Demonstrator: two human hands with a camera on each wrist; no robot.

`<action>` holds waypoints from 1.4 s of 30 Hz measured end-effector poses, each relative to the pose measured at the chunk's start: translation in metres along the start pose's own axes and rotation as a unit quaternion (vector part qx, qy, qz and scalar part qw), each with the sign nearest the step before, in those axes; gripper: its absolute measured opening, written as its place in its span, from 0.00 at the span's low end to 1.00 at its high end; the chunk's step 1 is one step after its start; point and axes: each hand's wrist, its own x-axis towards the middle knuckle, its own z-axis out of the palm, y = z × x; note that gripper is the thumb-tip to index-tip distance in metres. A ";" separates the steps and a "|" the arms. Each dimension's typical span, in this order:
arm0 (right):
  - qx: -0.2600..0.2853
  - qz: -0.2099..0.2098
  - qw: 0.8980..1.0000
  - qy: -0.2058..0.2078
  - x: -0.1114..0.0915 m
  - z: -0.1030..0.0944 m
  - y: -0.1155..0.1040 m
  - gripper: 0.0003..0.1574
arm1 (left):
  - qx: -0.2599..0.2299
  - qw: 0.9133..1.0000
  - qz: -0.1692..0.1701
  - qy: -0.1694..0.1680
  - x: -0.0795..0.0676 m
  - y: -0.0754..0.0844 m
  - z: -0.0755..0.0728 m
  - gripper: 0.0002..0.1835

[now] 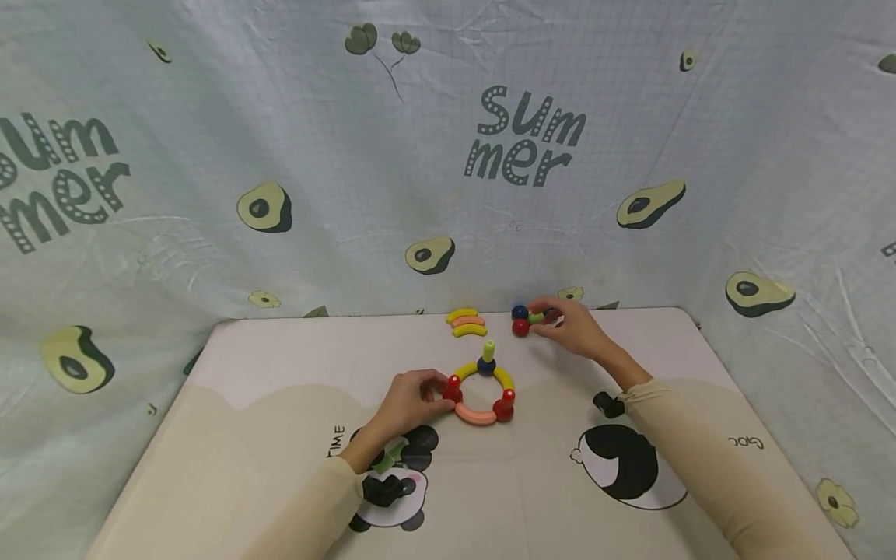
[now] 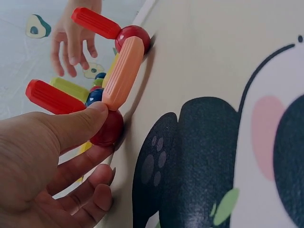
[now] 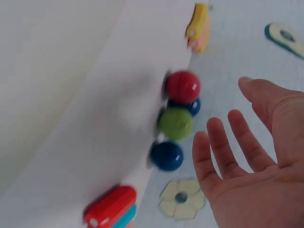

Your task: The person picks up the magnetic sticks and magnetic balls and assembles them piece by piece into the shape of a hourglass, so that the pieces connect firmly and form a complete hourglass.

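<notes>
Assembly step, by look of it: left hand steadies ring of plastic-looking curved sticks and glossy balls, flat on pale printed table. Thumb and forefinger pinch glossy red ball. Right hand at far edge, fingers spread, gripping nothing, near glossy dark-blue ball. Next move likely calls for closing fingers on loose piece. Red ribbed stick points up from pinched ball; peach ribbed stick, long axis left-to-right, forms ring's near side.

Your left hand pinches, thumb above the index finger, other fingers curled below; your right hand spreads loosely, thumb apart from its fingers.
</notes>
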 end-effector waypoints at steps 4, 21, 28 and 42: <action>-0.016 0.020 0.999 0.024 0.003 -0.008 0.017 0.23 | 0.004 1.000 0.002 -0.002 0.001 0.000 0.000 0.15; -0.030 0.068 0.997 0.033 0.019 -0.016 0.058 0.23 | 0.007 1.000 -0.011 0.002 0.004 0.002 0.001 0.14; -0.039 0.071 0.996 0.024 0.026 -0.014 0.062 0.23 | 0.006 1.000 -0.009 0.006 0.006 0.003 0.002 0.14; -0.053 0.066 0.996 0.032 0.025 -0.010 0.062 0.20 | 0.007 1.000 -0.024 0.003 0.005 0.007 -0.001 0.14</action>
